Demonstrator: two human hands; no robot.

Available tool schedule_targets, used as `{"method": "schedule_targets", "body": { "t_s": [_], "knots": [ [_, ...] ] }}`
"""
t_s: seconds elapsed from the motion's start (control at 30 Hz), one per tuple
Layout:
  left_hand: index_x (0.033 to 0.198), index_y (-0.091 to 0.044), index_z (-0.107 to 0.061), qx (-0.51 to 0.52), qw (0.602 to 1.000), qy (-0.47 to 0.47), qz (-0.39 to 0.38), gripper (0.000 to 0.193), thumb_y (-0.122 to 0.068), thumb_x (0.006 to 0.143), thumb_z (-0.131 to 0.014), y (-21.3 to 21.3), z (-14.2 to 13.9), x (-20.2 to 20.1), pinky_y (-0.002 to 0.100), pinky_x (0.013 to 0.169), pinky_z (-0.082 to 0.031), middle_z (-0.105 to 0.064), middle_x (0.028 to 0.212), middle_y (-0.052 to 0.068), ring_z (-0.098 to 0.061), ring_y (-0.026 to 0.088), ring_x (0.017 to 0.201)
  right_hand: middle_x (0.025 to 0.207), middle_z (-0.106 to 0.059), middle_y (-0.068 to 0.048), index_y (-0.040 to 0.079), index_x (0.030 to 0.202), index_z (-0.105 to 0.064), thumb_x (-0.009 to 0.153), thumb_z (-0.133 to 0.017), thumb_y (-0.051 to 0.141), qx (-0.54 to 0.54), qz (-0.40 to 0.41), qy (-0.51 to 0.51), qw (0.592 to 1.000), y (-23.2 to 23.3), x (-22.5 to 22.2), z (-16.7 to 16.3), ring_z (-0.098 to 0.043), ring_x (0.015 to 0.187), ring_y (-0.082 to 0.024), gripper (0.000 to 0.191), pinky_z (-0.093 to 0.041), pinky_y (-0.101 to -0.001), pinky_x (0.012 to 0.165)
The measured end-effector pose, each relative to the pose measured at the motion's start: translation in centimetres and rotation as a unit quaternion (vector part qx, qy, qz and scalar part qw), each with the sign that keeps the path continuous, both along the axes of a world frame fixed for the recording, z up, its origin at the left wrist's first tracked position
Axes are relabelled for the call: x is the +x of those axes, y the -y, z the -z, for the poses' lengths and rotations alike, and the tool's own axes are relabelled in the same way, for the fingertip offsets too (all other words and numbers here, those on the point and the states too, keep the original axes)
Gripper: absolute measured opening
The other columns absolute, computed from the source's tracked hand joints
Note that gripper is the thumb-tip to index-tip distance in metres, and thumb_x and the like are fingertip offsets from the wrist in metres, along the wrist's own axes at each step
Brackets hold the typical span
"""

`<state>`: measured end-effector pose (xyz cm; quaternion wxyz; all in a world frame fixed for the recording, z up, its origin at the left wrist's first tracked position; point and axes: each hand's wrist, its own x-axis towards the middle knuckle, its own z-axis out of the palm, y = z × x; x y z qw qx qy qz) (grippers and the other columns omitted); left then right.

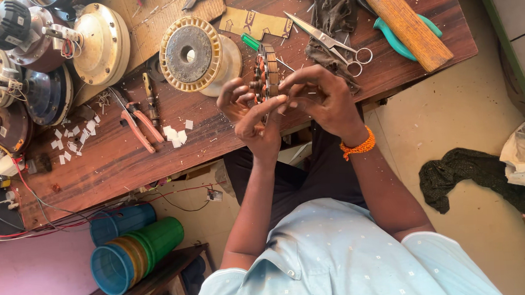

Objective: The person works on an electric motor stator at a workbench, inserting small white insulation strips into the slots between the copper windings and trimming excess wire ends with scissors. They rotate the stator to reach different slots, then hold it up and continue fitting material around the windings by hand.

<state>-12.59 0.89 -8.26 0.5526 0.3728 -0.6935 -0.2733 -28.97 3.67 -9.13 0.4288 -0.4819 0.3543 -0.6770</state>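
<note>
Both hands [284,102] curled around stator core [265,76].

Both bare forearms reach forward, bent at the elbows; the left hand [250,109] and right hand [319,98] meet, fingers curled, fingertips pinched together.

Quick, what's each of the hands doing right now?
Left hand: closed, holding the motor stator.
Right hand: closed, fingers pinching the same motor stator.
</note>
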Motion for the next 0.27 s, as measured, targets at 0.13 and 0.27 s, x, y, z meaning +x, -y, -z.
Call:
{"method": "schedule_targets", "body": {
  "t_s": [0.13,0.27],
  "knots": [
    [0.101,-0.024,-0.083,0.011,1.000,0.000,0.013,0.015,-0.019,0.089,-0.089,-0.14,0.59,0.58,0.035,0.111,-0.042,-0.029,0.160,-0.002,-0.039,0.018,0.144,0.117,-0.069,-0.007,0.003,0.110,-0.069,0.089,-0.083,-0.001,-0.048,0.047,-0.101,0.993,0.37,0.18,0.21,-0.069,0.101,-0.012,0.026,-0.061,-0.0257,0.089],
    [0.101,-0.024,-0.083,0.029,0.998,-0.026,0.043,0.014,-0.020,0.089,-0.089,-0.16,1.07,0.85,0.037,0.115,-0.040,-0.020,0.169,-0.002,-0.032,0.022,0.154,0.118,-0.066,-0.006,0.005,0.109,-0.075,0.090,-0.082,0.004,-0.025,0.039,-0.077,0.996,0.03,0.68,0.61,-0.069,0.106,-0.014,0.020,-0.062,-0.0281,0.091]
  ]
}}
